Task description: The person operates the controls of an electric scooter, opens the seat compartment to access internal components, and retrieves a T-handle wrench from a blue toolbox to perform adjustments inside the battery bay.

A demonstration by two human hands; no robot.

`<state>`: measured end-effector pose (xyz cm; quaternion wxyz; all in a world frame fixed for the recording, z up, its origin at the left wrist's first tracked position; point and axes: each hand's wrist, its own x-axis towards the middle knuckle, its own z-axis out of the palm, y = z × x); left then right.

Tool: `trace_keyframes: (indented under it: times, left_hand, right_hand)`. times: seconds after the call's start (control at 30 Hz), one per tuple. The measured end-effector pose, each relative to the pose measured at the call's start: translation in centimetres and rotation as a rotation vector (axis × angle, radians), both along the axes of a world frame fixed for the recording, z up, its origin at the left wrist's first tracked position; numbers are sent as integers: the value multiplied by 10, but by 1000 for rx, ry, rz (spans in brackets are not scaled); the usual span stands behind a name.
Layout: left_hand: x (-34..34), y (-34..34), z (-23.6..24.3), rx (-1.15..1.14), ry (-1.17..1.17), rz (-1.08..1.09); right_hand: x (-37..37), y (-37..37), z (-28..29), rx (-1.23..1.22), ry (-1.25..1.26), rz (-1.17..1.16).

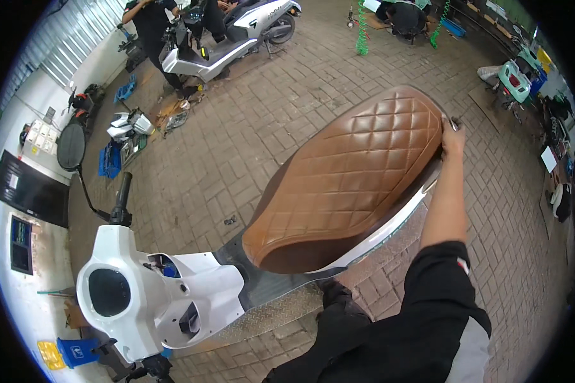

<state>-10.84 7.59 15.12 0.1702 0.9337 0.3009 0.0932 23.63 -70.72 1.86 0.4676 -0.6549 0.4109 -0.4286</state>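
Note:
A white scooter (150,300) stands in front of me with its front end to the left. Its long seat (357,166) is covered in brown quilted leather and stretches up to the right. My right hand (453,139) is at the rear edge of the seat, its fingers closed round the metal grab rail (454,121). Part of the grip is hidden behind the seat edge and the hand itself. My left hand is not in view. The scooter's dark floorboard (268,287) lies between the seat and the white front body.
Another white scooter (236,38) stands at the far left, beside a person in dark clothes (152,32). Blue trays and scooter parts (128,124) lie on the paved floor (223,153). Green coiled hoses (362,38) hang at the back. A parts-laden area with a mint-green scooter part (516,82) lies right.

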Motion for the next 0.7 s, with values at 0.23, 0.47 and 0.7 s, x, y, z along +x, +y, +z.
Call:
trace_keyframes:
  times: [0.23, 0.47, 0.7]
  left_hand:
    - [4, -10, -4, 221, 108, -2]
    - [9, 7, -22, 95, -124, -36]
    - [15, -23, -21, 45, -195, -71]
  right_hand:
    - [-79, 250, 196, -190, -520, 618]
    - [-103, 495, 224, -622, -683, 1086]
    - [-129, 612, 201, -659, -738, 1311]
